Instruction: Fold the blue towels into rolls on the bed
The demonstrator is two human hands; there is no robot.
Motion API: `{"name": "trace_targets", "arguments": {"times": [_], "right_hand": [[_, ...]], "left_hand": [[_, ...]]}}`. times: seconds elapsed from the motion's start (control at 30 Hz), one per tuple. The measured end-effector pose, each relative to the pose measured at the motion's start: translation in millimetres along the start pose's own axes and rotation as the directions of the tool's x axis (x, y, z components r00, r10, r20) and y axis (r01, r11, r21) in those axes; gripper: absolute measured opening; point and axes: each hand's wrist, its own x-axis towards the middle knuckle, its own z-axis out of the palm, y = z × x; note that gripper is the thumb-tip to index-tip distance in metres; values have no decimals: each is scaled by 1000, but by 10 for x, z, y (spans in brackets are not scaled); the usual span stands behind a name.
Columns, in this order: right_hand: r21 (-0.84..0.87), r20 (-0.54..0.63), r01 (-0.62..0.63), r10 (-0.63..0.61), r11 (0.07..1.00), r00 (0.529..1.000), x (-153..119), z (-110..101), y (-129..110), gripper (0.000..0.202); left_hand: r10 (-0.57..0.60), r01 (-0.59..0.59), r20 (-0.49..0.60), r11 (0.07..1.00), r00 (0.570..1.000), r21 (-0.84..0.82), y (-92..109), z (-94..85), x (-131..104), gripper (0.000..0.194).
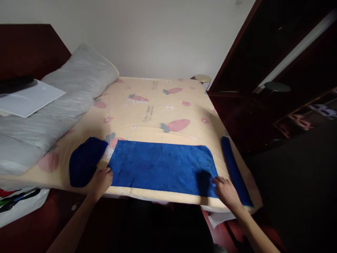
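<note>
A blue towel [163, 167] lies spread flat in a wide rectangle along the near side of the bed. At its left edge, the curled fingers of my left hand [103, 182] are closed on the cloth. My right hand [226, 191] pinches the towel's right edge, near the lower corner, and a dark shadow falls on the cloth beside it. A folded blue cloth [85, 161] with a rounded outline rests left of the towel, just beyond my left hand. To the right, a long narrow blue roll of cloth [235, 172] lies along the bed's edge.
The bed [150, 112] has a yellow sheet printed with carrots. Grey bedding [76, 75] lies on its left, with a white board [34, 96] on top. Beyond stands a round stool [202, 78]. Shoes [300, 121] sit on a rack at right; a plastic bag [23, 205] is at lower left.
</note>
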Motion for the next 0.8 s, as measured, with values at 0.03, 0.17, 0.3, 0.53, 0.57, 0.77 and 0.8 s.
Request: {"name": "trace_targets", "arguments": {"times": [0.03, 0.17, 0.3, 0.53, 0.57, 0.77, 0.8], "right_hand": [[54, -52, -4, 7, 999, 999, 170, -21, -219, 37], [299, -186, 85, -29, 950, 982, 855, 88, -1467, 50], [409, -173, 125, -57, 904, 983, 1123, 370, -2296, 57], [252, -233, -100, 161, 962, 959, 314, 628, -884, 61], [229, -235, -136, 190, 964, 953, 178, 646, -646, 63], [217, -278, -193, 250, 957, 928, 161, 629, -588, 67], [240, -289, -155, 223, 958, 931, 318, 601, -786, 66]], "left_hand": [[15, -15, -29, 1000, 999, -14, 238, 15, 126, 32], [89, -133, -259, 978, 962, -161, 1565, 172, 662, 57], [132, -197, -276, 955, 952, -222, 2415, 416, 879, 60], [-157, 131, -206, 983, 966, -132, 781, 675, 189, 60], [-194, 170, -218, 978, 956, -124, 511, 682, 74, 61], [-76, 51, -244, 993, 967, -106, 371, 531, 30, 63], [-54, 26, -248, 993, 967, -113, 578, 483, 150, 62]]}}
